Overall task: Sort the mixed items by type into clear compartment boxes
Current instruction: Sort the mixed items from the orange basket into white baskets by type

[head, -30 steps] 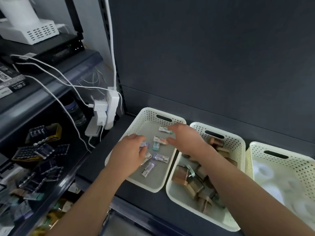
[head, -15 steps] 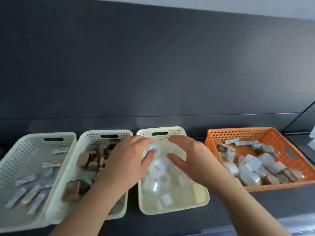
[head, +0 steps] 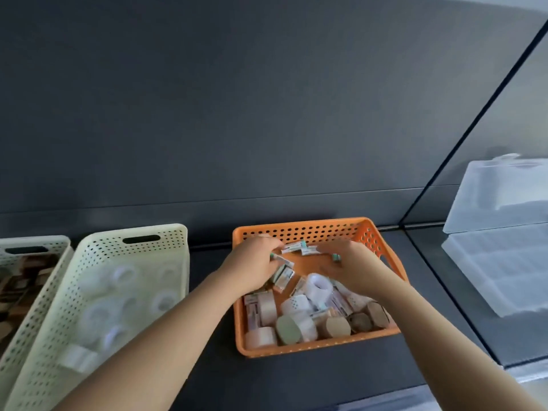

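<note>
Near end of perforated orange plastic basket (head: 296, 350): round tape rolls (head: 333, 327), clear and brown. Further in: grips flat printed packets (head: 283, 275) in curled left hand (head: 252, 264), pinches teal-tipped packet (head: 336, 257) under bent right hand (head: 354, 269) fingers. Left: cream perforated basket (head: 98, 247), glossy clear rolls (head: 124, 274) inside. Far right: frosted rectangular plastic boxes (head: 501, 262).

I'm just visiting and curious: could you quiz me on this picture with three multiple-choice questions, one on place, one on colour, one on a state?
1. Where do the left hand and right hand reach? A orange basket; B cream basket; C a drawer.
2. The basket holding clear tape rolls is: A orange; B cream; C blue.
3. The left hand is: A flat; B gripping small packets; C empty.
Answers: A, both sit inside its rim; B, rolls lie in it; B, fingers curl round packets.
</note>
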Demonstrator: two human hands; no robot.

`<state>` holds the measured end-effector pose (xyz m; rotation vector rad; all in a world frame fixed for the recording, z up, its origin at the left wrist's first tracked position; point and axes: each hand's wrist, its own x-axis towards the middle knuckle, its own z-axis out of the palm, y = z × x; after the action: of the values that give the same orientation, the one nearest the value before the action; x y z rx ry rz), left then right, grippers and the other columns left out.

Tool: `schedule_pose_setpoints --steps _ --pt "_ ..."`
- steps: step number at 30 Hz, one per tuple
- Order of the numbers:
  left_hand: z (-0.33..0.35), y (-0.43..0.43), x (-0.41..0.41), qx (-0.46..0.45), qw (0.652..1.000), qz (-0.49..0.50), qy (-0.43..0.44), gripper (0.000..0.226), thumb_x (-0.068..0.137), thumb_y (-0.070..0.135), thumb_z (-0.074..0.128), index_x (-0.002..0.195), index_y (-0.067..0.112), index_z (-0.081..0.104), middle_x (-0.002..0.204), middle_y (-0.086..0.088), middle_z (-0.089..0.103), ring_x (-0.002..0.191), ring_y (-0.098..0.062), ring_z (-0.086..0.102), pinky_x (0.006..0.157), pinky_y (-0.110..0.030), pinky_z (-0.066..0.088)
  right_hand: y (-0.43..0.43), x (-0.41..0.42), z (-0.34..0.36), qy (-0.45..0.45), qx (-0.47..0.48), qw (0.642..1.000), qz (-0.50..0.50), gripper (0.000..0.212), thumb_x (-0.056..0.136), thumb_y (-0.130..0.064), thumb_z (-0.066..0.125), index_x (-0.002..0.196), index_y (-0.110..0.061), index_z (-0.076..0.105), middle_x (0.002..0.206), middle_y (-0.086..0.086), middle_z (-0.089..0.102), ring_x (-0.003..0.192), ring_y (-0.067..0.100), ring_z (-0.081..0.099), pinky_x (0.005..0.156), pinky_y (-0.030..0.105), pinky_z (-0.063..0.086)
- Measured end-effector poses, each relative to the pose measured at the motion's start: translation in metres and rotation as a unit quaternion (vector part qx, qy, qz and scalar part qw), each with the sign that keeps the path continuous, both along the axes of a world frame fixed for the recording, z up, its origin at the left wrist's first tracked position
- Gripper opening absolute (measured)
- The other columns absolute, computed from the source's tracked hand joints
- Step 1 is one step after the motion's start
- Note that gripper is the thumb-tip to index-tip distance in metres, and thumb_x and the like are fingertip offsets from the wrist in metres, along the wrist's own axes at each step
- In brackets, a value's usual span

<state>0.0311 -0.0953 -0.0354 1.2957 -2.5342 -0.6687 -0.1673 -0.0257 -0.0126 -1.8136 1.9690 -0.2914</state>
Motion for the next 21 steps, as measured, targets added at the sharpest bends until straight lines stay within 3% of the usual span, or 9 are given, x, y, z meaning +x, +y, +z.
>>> schedule_pose_setpoints --steps 2,4,6,10,14,17,19,21 --pt "-0.011 -0.007 -0.017 0.01 0.999 -0.007 -0.037 0.038 0.093 0.025 0.06 0.131 0.02 0.057 0.132 0.002 0.056 0.119 -0.015 0.052 0.098 -0.028 0.041 -0.004 -0.005 -0.006 -0.021 0.059 0.997 0.048 0.027 0.088 -0.033 0.065 0.11 -0.02 0.071 0.102 -0.011 0.07 0.088 0.012 0.066 0.073 0.022 0.05" --pt "-0.022 -0.012 -0.027 0.012 0.997 -0.017 -0.076 0.039 0.093 0.024 0.061 0.132 0.021 0.056 0.132 0.002 0.057 0.12 -0.017 0.052 0.099 -0.031 0.042 -0.006 -0.006 -0.014 -0.031 0.102 0.99 0.093 0.035 0.085 -0.033 0.068 0.12 -0.034 0.064 0.112 -0.024 0.062 0.091 0.0 0.06 0.083 0.019 0.047" --pt "-0.032 -0.015 -0.034 0.002 0.994 -0.026 -0.108 0.039 0.093 0.02 0.061 0.132 0.023 0.057 0.13 0.002 0.058 0.122 -0.019 0.048 0.101 -0.033 0.04 -0.009 -0.008 -0.022 -0.044 0.108 0.986 0.115 0.041 0.083 -0.032 0.069 0.122 -0.042 0.06 0.12 -0.024 0.061 0.1 -0.001 0.057 0.091 0.026 0.049" --pt "-0.039 -0.02 -0.04 -0.002 0.993 -0.017 -0.117 0.027 0.092 0.027 0.061 0.118 0.023 0.066 0.115 0.004 0.062 0.114 -0.018 0.048 0.097 -0.033 0.042 -0.013 -0.023 -0.021 -0.058 0.079 0.989 0.113 0.039 0.084 -0.029 0.069 0.121 -0.039 0.06 0.119 -0.018 0.064 0.069 -0.01 0.056 0.068 0.014 0.045" --pt "-0.026 -0.018 -0.042 0.025 0.999 0.016 -0.031 0.023 0.098 0.032 0.05 0.114 0.02 0.062 0.108 0.005 0.064 0.097 -0.012 0.06 0.083 -0.028 0.05 -0.02 -0.049 -0.013 -0.037 -0.021 0.999 0.03 0.047 0.083 -0.026 0.069 0.127 -0.03 0.056 0.127 -0.009 0.059 0.103 0.012 0.06 0.086 0.029 0.052" --pt "-0.012 -0.011 -0.04 0.041 0.999 0.023 0.015 0.013 0.101 0.026 0.039 0.108 0.021 0.048 0.09 0.005 0.06 0.075 -0.013 0.056 0.068 -0.032 0.047 -0.025 -0.06 -0.016 0.029 -0.016 0.998 0.058 0.047 0.087 -0.021 0.062 0.132 -0.029 0.052 0.139 -0.007 0.049 0.128 0.015 0.043 0.105 0.03 0.036" --pt "-0.01 -0.008 -0.039 0.058 0.996 0.005 -0.061 0.012 0.096 0.029 0.044 0.104 0.02 0.046 0.088 0.001 0.059 0.072 -0.016 0.055 0.066 -0.036 0.047 -0.028 -0.06 -0.02 0.065 0.003 0.994 0.091 0.046 0.09 -0.019 0.059 0.134 -0.027 0.052 0.146 -0.005 0.042 0.135 0.016 0.034 0.11 0.03 0.029" --pt "-0.014 -0.006 -0.039 0.052 0.984 -0.009 -0.168 0.024 0.085 0.041 0.062 0.097 0.021 0.056 0.088 0.004 0.061 0.078 -0.018 0.06 0.07 -0.036 0.052 -0.029 -0.056 -0.022 0.086 0.006 0.99 0.11 0.048 0.091 -0.022 0.06 0.137 -0.027 0.05 0.152 -0.005 0.034 0.14 0.018 0.029 0.113 0.033 0.027"
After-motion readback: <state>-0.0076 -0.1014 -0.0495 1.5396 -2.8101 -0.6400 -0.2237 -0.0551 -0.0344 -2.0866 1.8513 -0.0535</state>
